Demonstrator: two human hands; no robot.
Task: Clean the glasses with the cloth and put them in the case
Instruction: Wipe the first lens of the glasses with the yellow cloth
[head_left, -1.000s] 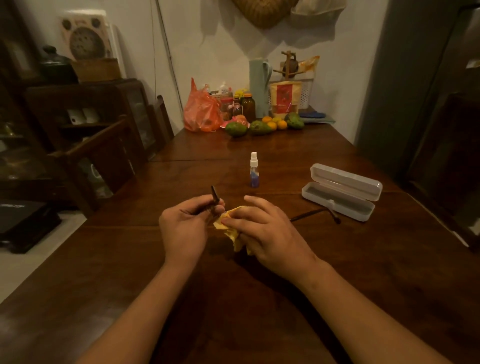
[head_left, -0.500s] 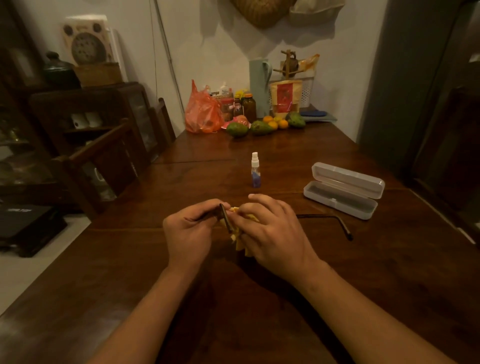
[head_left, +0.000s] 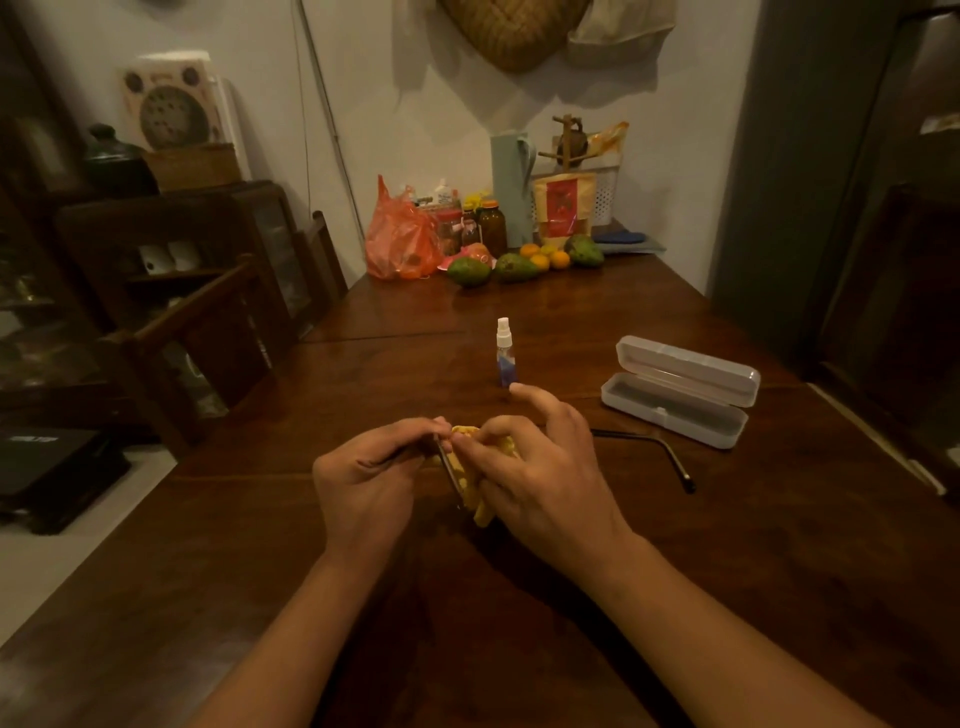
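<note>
Both hands work together above the middle of the dark wooden table; the left hand pinches the thin dark frame of the glasses between thumb and curled fingers; the right hand grips the yellow cloth, bunched round the part of the frame between the two hands, with its index finger lifted and straight. One temple of the glasses juts out from behind the right hand toward the table's right edge, its bent tip near the case but apart from it; the lenses are hidden by cloth and fingers. The clear case lies near the right edge, its lid raised and its tray bare; a small spray bottle stands upright beyond the hands, just past the lifted fingertip. At the far edge sit an orange plastic bag, green and orange fruit and a pale jug.
</note>
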